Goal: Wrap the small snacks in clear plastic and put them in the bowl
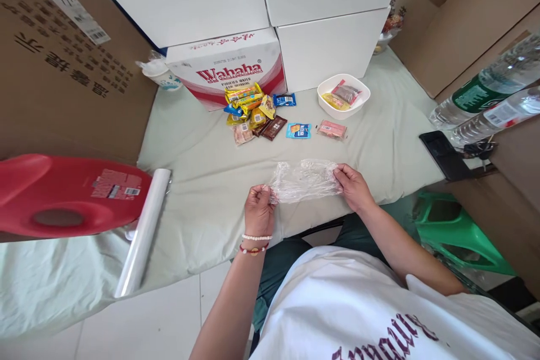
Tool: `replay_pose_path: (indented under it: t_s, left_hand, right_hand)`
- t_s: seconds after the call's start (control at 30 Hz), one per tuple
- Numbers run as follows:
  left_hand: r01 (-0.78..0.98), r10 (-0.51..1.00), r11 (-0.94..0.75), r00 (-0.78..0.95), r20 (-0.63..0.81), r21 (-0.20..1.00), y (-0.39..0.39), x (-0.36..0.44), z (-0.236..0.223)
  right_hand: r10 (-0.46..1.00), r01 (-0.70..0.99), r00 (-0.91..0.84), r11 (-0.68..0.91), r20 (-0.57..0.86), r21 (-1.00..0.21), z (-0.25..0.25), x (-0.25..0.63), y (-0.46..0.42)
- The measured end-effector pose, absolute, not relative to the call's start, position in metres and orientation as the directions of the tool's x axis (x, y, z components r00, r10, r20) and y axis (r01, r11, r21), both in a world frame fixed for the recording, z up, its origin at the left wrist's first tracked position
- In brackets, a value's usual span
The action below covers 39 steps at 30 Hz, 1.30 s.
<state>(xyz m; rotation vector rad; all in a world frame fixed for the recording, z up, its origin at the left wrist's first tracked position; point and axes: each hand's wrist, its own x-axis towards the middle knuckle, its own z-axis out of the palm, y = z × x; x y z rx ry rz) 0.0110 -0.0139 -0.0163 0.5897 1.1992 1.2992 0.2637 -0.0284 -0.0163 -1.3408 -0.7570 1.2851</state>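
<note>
A crinkled piece of clear plastic wrap (307,183) is stretched between my hands over the near edge of the cloth-covered table. My left hand (259,211) pinches its left end, and my right hand (353,187) grips the right end between thumb and fingers. Beyond the wrap lie a pink packet (332,129) and a light-blue snack packet (298,130). Behind them stands a white bowl (363,99) holding two packets. A pile of wrapped snacks (253,107), with yellow, brown and blue wrappers, sits farther left.
A white roll (143,233) and a red jug (71,194) are at the left. Behind the snacks stands a Wahaha carton (228,67). Plastic bottles (485,90) and a black phone (445,156) rest at the right, above a green stool (464,230).
</note>
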Motion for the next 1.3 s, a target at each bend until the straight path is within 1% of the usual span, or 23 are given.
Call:
replay_pose_path:
  t_s: [0.03, 0.07, 0.1, 0.13, 0.2, 0.23, 0.27, 0.3, 0.37, 0.43, 0.47, 0.5, 0.57, 0.67, 0.77, 0.8, 0.87, 0.93, 1.0, 1.1, 1.2, 1.3]
  left_hand:
    - [-0.379, 0.927, 0.231, -0.195, -0.321, 0.896, -0.013, 0.011, -0.018]
    - [-0.35, 0.923, 0.219, -0.228, -0.31, 0.911, -0.012, 0.011, -0.02]
    - [-0.32, 0.919, 0.21, -0.256, -0.298, 0.924, -0.011, 0.011, -0.022]
    - [-0.289, 0.916, 0.203, -0.28, -0.286, 0.935, -0.011, 0.012, -0.023]
    - [-0.234, 0.917, 0.192, -0.302, -0.259, 0.953, -0.011, 0.014, -0.025]
    - [-0.211, 0.921, 0.188, -0.303, -0.247, 0.959, -0.012, 0.015, -0.025]
    - [-0.194, 0.924, 0.182, -0.301, -0.235, 0.964, -0.012, 0.015, -0.026]
    - [-0.179, 0.928, 0.175, -0.297, -0.223, 0.968, -0.012, 0.016, -0.026]
    - [-0.155, 0.936, 0.164, -0.286, -0.203, 0.974, -0.013, 0.016, -0.026]
    - [-0.131, 0.942, 0.158, -0.278, -0.19, 0.979, -0.013, 0.015, -0.026]
    - [-0.124, 0.943, 0.159, -0.274, -0.188, 0.98, -0.014, 0.015, -0.026]
    - [-0.125, 0.943, 0.162, -0.271, -0.191, 0.979, -0.014, 0.014, -0.027]
    - [-0.165, 0.94, 0.185, -0.258, -0.224, 0.969, -0.015, 0.012, -0.026]
    - [-0.23, 0.925, 0.272, -0.206, -0.32, 0.935, -0.017, 0.012, -0.023]
    - [-0.192, 0.912, 0.354, -0.146, -0.383, 0.915, -0.018, 0.014, -0.02]
    - [-0.169, 0.911, 0.372, -0.121, -0.394, 0.913, -0.018, 0.016, -0.019]
    - [-0.14, 0.909, 0.397, -0.077, -0.41, 0.907, -0.017, 0.019, -0.018]
    - [-0.141, 0.906, 0.407, -0.061, -0.419, 0.902, -0.016, 0.021, -0.015]
    - [-0.178, 0.901, 0.413, -0.059, -0.429, 0.893, -0.016, 0.023, -0.012]
    - [-0.275, 0.902, 0.402, -0.047, -0.43, 0.873, -0.019, 0.028, -0.008]
    - [-0.335, 0.912, 0.364, -0.061, -0.405, 0.869, -0.021, 0.033, -0.007]
    - [-0.377, 0.906, 0.357, -0.085, -0.415, 0.855, -0.02, 0.034, -0.01]
  right_hand:
    - [0.941, -0.168, 0.218, -0.224, -0.258, -0.96, -0.019, 0.264, -0.028]
    - [0.945, -0.079, 0.235, -0.215, -0.228, -0.973, -0.021, 0.264, -0.028]
    - [0.95, 0.044, 0.262, -0.186, -0.168, -0.982, -0.022, 0.265, -0.029]
    - [0.955, 0.192, 0.288, -0.137, -0.078, -0.972, -0.021, 0.265, -0.03]
    - [0.942, 0.473, 0.298, -0.005, 0.155, -0.881, -0.013, 0.265, -0.032]
    - [0.928, 0.569, 0.269, 0.063, 0.258, -0.82, -0.008, 0.263, -0.033]
    - [0.918, 0.628, 0.216, 0.129, 0.331, -0.767, -0.002, 0.259, -0.034]
    - [0.917, 0.657, 0.14, 0.197, 0.375, -0.727, 0.004, 0.255, -0.034]
    - [0.915, 0.66, -0.075, 0.343, 0.396, -0.668, 0.011, 0.243, -0.031]
    - [0.881, 0.639, -0.3, 0.47, 0.365, -0.61, 0.01, 0.23, -0.025]
    - [0.859, 0.635, -0.382, 0.512, 0.341, -0.579, 0.007, 0.225, -0.021]
    - [0.842, 0.638, -0.439, 0.537, 0.312, -0.552, 0.004, 0.22, -0.017]
    - [0.838, 0.657, -0.482, 0.54, 0.257, -0.526, -0.003, 0.212, -0.012]
    - [0.881, 0.674, -0.424, 0.462, 0.211, -0.577, -0.007, 0.205, -0.008]
    - [0.923, 0.599, -0.336, 0.363, 0.188, -0.714, -0.004, 0.197, -0.01]
    - [0.939, 0.55, -0.302, 0.312, 0.164, -0.775, -0.003, 0.194, -0.011]
    - [0.969, 0.405, -0.235, 0.165, 0.072, -0.899, -0.002, 0.19, -0.012]
    - [0.981, 0.246, -0.19, 0.015, -0.033, -0.969, -0.003, 0.188, -0.012]
    - [0.984, 0.158, -0.158, -0.053, -0.079, -0.986, -0.005, 0.186, -0.012]
    - [0.99, 0.194, -0.124, -0.048, -0.073, -0.98, -0.009, 0.183, -0.014]
    - [0.989, 0.214, -0.131, -0.042, -0.071, -0.976, -0.011, 0.177, -0.017]
    - [0.984, 0.082, -0.125, -0.115, -0.125, -0.99, -0.008, 0.173, -0.017]
